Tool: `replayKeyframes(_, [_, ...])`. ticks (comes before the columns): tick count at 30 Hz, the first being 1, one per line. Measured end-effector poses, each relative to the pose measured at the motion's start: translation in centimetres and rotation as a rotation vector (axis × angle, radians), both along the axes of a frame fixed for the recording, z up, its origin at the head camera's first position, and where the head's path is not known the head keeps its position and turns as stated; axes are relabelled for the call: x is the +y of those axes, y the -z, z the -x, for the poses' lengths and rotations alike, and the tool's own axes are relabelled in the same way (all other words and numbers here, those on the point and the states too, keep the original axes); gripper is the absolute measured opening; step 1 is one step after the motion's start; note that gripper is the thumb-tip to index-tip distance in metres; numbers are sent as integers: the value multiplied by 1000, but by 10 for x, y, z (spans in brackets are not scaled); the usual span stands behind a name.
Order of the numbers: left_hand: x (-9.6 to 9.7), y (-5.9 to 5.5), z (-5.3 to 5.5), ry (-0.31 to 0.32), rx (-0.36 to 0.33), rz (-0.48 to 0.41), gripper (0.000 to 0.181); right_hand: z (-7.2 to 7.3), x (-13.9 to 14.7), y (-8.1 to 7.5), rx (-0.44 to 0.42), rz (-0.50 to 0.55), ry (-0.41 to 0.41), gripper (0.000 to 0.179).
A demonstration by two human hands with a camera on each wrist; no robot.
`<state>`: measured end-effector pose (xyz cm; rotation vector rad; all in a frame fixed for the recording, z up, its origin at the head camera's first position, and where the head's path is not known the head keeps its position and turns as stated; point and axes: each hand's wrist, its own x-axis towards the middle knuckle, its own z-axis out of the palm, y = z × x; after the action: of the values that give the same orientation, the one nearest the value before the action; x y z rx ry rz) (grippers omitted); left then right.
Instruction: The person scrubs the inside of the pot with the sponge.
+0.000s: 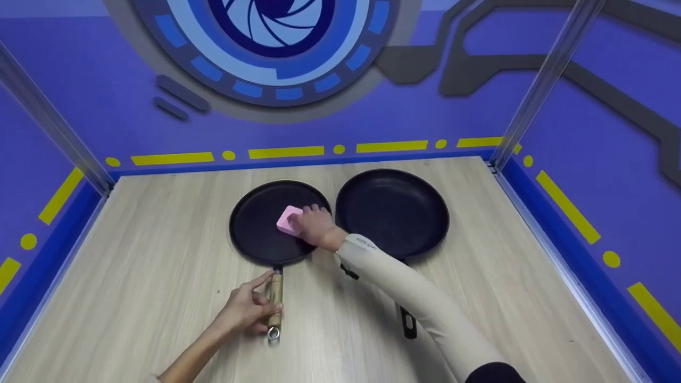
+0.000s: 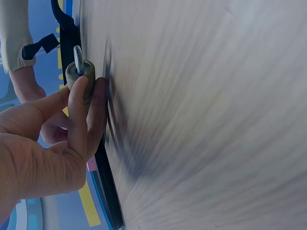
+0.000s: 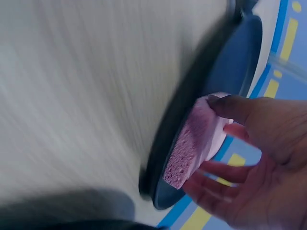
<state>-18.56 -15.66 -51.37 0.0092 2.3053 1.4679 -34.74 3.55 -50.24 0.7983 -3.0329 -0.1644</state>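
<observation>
Left hand [image 1: 246,309] grips the wooden handle [image 1: 276,289] of the flat black pan [image 1: 256,213] between thumb and fingers, near the metal ring [image 1: 273,333] at its end. Right hand [image 1: 317,227] holds a pink sponge [image 1: 286,218], thumb on one side and fingers on the other, the sponge against the pan's face near its middle. Just right, a deeper black pan [image 1: 392,210] sits on the wood-grain tabletop [image 1: 170,255], its handle partly hidden under the pale right sleeve [image 1: 415,290].
</observation>
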Motion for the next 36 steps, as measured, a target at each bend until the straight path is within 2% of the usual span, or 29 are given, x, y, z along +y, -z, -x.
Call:
replayKeyframes(4, [-1,0,0,9,0,8,88,21,7,0,-78,41,-68,49])
replayKeyframes(8, [-2,2,-3,19,-10,31,88,35,14,5,-125,88,-131,57])
replayKeyframes(13, [0,3,-4,8,-8,37,88,41,21,6,-177,108,-95,58])
replayKeyframes(18, [0,0,-2,-4,-6,50,86,38,21,-2,-174,64,-59,55])
replayKeyframes(23, [-2,-2,1,0,-5,41,86,27,21,-6,-163,32,-49,48])
replayKeyframes(31, [-4,-2,1,-14,-11,21,86,10,16,-1,-184,103,-77,53])
replayKeyframes(36, [-2,-1,0,16,-2,7,85,1,16,8,-174,140,-99,59])
